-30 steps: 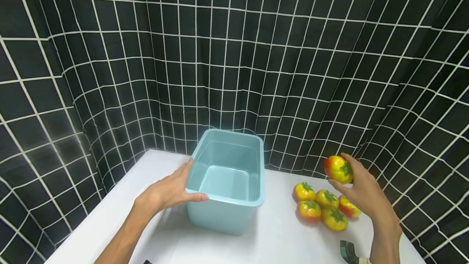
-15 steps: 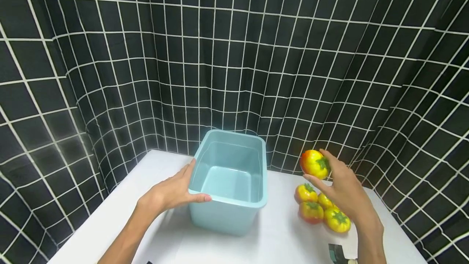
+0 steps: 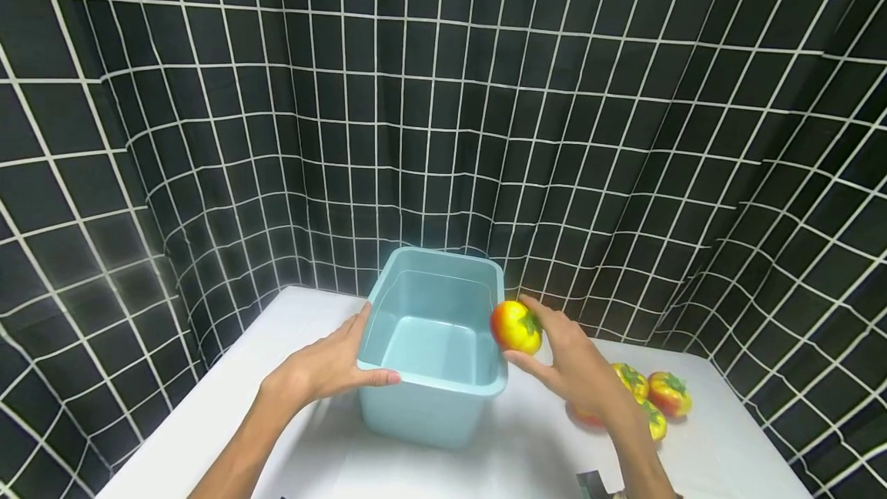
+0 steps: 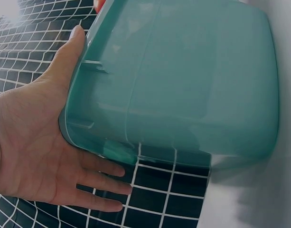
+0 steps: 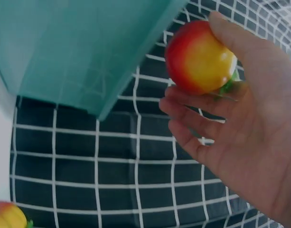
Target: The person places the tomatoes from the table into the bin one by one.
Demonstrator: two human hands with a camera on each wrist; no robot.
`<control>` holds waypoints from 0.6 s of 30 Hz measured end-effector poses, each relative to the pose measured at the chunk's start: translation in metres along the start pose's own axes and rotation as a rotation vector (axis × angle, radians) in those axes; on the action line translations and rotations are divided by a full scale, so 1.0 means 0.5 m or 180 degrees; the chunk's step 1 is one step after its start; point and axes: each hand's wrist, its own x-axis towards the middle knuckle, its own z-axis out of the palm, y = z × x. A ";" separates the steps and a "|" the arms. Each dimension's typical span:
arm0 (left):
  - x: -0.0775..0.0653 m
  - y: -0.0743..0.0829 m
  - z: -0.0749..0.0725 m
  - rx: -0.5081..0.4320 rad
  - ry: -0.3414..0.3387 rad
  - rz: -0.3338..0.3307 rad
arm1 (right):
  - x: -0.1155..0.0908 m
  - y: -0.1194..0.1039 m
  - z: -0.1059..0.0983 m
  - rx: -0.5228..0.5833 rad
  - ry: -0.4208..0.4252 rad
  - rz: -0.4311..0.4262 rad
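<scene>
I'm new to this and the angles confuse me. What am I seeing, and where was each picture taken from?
There is no robot: a person is working bare-handed. The widest picture comes from a camera on their head, looking forward and down; the other two come from cameras on each wrist. A blue tub stands on a white table. The left hand rests against its near left corner. The right hand holds a red-and-yellow fruit close to its right rim. More fruits lie farther right on the table.
</scene>
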 end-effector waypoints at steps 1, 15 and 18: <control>-0.001 0.000 0.000 0.0012 0.0002 -0.0010 | 0.001 -0.006 0.005 0.0028 -0.0027 0.0030; 0.003 -0.001 0.002 -0.0020 0.0043 0.0026 | 0.003 -0.048 0.058 0.0053 -0.0341 -0.0237; 0.002 0.000 0.003 -0.0001 0.0037 -0.0012 | 0.001 -0.040 0.049 0.0101 -0.0301 -0.0257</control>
